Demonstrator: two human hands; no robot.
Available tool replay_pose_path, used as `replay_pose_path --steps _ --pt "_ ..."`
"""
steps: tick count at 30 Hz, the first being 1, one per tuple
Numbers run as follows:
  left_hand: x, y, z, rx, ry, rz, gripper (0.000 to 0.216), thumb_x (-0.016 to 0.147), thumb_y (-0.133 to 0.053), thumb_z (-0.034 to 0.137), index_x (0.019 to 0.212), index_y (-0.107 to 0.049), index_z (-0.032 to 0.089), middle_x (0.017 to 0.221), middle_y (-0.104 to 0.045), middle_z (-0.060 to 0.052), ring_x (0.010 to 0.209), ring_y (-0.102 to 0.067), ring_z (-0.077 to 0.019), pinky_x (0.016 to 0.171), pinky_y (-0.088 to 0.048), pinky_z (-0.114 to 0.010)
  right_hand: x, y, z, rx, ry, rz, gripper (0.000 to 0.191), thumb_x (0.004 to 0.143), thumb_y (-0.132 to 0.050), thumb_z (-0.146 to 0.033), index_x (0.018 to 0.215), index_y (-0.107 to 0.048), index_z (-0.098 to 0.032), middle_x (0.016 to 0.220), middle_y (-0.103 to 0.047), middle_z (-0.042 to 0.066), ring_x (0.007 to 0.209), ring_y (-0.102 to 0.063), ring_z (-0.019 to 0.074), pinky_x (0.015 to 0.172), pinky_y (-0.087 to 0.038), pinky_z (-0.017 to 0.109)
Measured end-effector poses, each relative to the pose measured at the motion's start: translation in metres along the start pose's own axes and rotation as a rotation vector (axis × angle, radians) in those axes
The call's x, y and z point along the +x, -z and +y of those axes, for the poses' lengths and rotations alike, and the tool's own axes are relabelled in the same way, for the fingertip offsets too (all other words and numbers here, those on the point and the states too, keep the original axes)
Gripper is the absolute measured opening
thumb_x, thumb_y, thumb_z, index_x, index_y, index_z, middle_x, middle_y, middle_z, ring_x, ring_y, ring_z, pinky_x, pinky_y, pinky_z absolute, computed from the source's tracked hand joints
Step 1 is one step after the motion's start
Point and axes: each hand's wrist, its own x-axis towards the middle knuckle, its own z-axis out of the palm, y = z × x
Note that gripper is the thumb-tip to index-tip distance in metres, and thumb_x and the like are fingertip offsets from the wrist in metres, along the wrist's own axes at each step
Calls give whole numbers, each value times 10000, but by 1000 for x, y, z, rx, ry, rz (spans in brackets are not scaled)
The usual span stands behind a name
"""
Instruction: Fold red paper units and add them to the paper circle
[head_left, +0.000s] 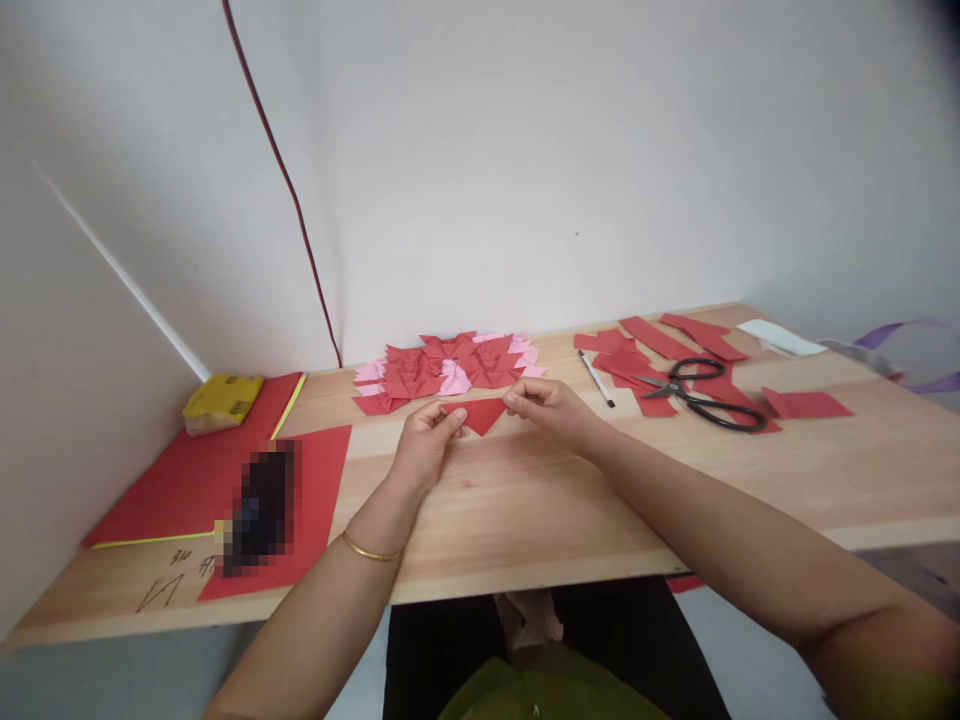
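A small red paper triangle (482,415) is stretched between my two hands, its point facing down toward me. My left hand (429,432) pinches its left corner between thumb and fingers. At the opposite corner, my right hand (551,408) grips the paper the same way. Just behind the hands lies a cluster of folded red paper pieces (412,372), with folded pink paper pieces (454,377) among them and at both ends.
To the right are black-handled scissors (701,395), a pen (596,378), cut red paper pieces (652,338) and a white strip (780,337). On the left, a yellow packet (223,403) rests on red sheets (172,480), near a blurred dark object (262,510). A wall stands behind the table.
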Motion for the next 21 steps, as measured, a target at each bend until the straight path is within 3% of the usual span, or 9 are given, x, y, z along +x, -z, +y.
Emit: replay_pose_path --steps 6,9,12,17,21 --pt "0 -1 1 -24 -2 6 200 667 -719 314 710 -621 145 592 -531 32 575 -477 -83 628 -404 -239 1 1 2 35 3 40 296 790 -570 -466 732 -578 -175 667 -544 -11 626 -476 114 604 -375 244" --pt "-1 -2 2 -38 0 3 192 668 -719 305 711 -623 145 582 -522 35 572 -480 -83 624 -400 -238 1 -1 5 116 -9 -10 288 748 -627 -453 832 -595 -178 754 -600 7 674 -524 128 622 -399 251" --pt "-1 -2 3 -43 1 -7 181 670 -718 291 680 -611 144 573 -522 34 572 -487 -83 624 -400 -237 1 -3 8 154 -22 -50 288 736 -646 -446 811 -593 -172 726 -603 5 642 -526 125 586 -389 246" --pt "-1 -3 5 -69 17 9 197 655 -724 277 777 -641 146 561 -529 40 554 -495 -82 614 -413 -237 1 -2 9 125 6 -40 275 753 -629 -440 800 -600 -170 724 -606 12 637 -528 128 579 -396 251" --pt "-3 -5 7 -14 -18 25 199 659 -721 282 792 -646 156 585 -576 27 578 -548 -102 654 -450 -263 0 -4 5 -30 92 13 236 747 -638 -384 858 -620 -176 792 -631 37 691 -558 150 652 -441 288"
